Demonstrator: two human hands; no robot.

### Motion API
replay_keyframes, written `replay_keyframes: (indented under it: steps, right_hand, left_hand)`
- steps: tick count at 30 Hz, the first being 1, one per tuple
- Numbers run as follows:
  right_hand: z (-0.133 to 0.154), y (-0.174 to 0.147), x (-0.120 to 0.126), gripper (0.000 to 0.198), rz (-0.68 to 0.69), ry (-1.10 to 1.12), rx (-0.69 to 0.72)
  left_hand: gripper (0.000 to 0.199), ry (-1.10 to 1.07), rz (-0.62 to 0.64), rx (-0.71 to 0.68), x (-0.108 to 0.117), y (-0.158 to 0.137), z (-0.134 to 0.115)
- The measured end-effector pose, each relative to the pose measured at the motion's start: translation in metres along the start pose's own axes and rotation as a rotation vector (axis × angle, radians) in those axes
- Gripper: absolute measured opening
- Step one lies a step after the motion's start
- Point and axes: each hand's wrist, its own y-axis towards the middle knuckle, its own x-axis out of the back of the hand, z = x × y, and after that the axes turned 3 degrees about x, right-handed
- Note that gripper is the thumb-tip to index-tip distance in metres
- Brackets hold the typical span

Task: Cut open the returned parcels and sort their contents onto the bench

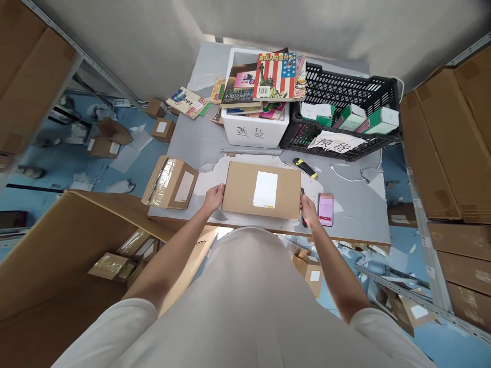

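Note:
A flat brown cardboard box (241,191) with a white label (265,189) lies in front of me near the table's front edge. My left hand (215,197) grips its left end, fingers closed against the side. At the opposite end, my right hand (308,208) is closed on the box's right side. A dark object with some red (304,223) shows partly under that hand; its kind is hidden. Just right of it lies a phone (326,209) with a pink screen. A black and yellow box cutter (305,167) rests behind the box's right corner.
A taped carton (171,183) sits at the table's left. Behind stand a white bin (255,134) piled with books and magazines (278,76) and a black crate (349,84) holding green-and-white boxes. A large open carton (76,230) is at lower left; shelving (425,245) flanks the right.

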Motion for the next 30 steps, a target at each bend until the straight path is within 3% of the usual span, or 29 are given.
replay_keyframes:
  steps: [3,7,11,16,19,23,26,30]
  right_hand:
    - [-0.023,-0.016,0.005,0.058,-0.009,0.053,0.022]
    - [-0.043,-0.034,0.008,0.062,0.133,0.008,0.064]
    - [-0.043,-0.043,0.0,0.07,0.241,-0.032,0.082]
    - [-0.027,-0.044,-0.002,0.052,0.206,-0.013,0.073]
    - [-0.003,-0.039,0.009,0.041,0.18,-0.123,0.156]
    - [0.037,-0.017,0.021,0.05,0.037,-0.347,0.285]
    - [0.055,0.005,0.017,0.062,0.017,-0.458,0.243]
    - [0.053,0.019,0.008,0.067,0.033,-0.489,0.181]
  left_hand:
    - [0.062,-0.244,0.085,0.027,0.001,-0.011,0.026]
    - [0.073,-0.198,0.247,-0.06,0.002,-0.027,0.049]
    - [0.075,-0.205,0.328,-0.099,-0.002,-0.035,0.053]
    - [0.069,-0.215,0.386,-0.083,0.005,-0.036,0.043]
    - [0.063,-0.165,0.318,-0.107,0.02,-0.035,0.022]
    - [0.054,0.129,0.077,-0.187,0.03,-0.024,-0.022]
    - [0.057,0.329,-0.01,-0.139,0.022,-0.01,-0.044]
    - [0.059,0.348,-0.02,-0.06,0.01,0.003,-0.045]
